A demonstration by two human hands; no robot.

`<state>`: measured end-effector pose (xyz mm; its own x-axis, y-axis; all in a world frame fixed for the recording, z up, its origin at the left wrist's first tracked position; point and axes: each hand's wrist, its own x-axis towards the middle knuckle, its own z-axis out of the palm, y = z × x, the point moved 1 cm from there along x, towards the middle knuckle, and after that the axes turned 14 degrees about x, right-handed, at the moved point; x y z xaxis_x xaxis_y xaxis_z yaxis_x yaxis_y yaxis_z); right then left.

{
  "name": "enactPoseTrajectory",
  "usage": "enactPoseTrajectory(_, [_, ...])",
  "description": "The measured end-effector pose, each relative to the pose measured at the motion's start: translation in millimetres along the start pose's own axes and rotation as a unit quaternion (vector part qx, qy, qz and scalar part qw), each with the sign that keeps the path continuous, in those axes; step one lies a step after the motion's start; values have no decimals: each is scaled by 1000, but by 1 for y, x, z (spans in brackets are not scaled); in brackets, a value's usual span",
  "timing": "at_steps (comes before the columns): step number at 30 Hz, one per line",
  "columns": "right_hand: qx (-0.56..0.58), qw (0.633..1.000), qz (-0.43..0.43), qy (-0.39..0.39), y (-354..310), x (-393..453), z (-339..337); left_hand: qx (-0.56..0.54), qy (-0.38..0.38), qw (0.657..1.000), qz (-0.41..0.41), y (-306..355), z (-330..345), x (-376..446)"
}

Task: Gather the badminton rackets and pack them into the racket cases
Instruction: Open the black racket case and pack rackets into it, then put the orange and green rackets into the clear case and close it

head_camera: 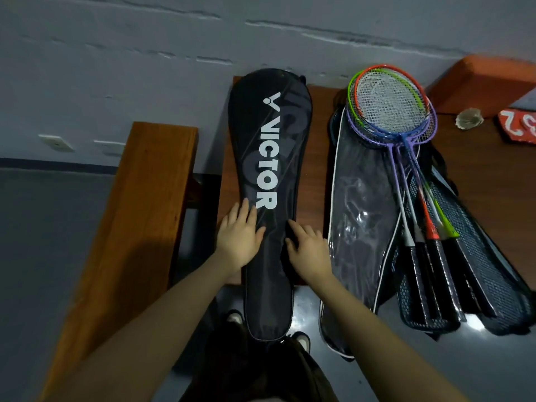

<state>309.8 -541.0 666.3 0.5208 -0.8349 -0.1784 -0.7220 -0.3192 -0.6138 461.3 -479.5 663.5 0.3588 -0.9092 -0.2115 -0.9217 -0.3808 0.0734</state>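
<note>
Wooden table (319,134) bears a black case (269,175), its handle end overhanging. Beside it, rackets (406,146) lie stacked on clear and mesh cases (362,204). Left hand (239,236) and right hand (307,250) rest flat, fingers straight, on the black case.

Item count on the table.
Four rackets (397,117), one black VICTOR case (269,158), one clear case (359,198), one shuttlecock (469,119) are counted.

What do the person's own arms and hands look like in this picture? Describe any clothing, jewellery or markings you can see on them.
Both forearms are bare from the bottom edge of the picture to the hands: no sleeve shows. The left hand and right hand wear no gloves, and no ring, watch, bracelet or marking is visible on either wrist. The light is dim, so fine detail is hard to tell.
</note>
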Motion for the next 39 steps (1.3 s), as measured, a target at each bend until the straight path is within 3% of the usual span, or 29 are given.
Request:
enactPoseTrajectory(5, [17,1000,-18,1,7,4,-5,34,10,999,4,4,-4,3])
enactPoseTrajectory(12, [140,987,-26,80,38,3,-59,-82,37,993,73,65,-29,7])
enactPoseTrajectory(17, [88,991,-20,103,93,26,-109,-98,45,990,95,126,-33,31])
enactPoseTrajectory(24, [-65,988,-47,136,171,81,-186,-54,-16,998,-2,192,-26,94])
enactPoseTrajectory(28, [-115,989,-53,82,199,113,-210,-122,-70,986,-90,206,-20,126])
enactPoseTrajectory(32, [-108,992,-58,34,204,138,-213,-174,-4,980,-95,213,-22,139])
enactPoseTrajectory(39, [-122,990,-51,48,201,164,-204,-230,150,956,-98,216,-38,149])
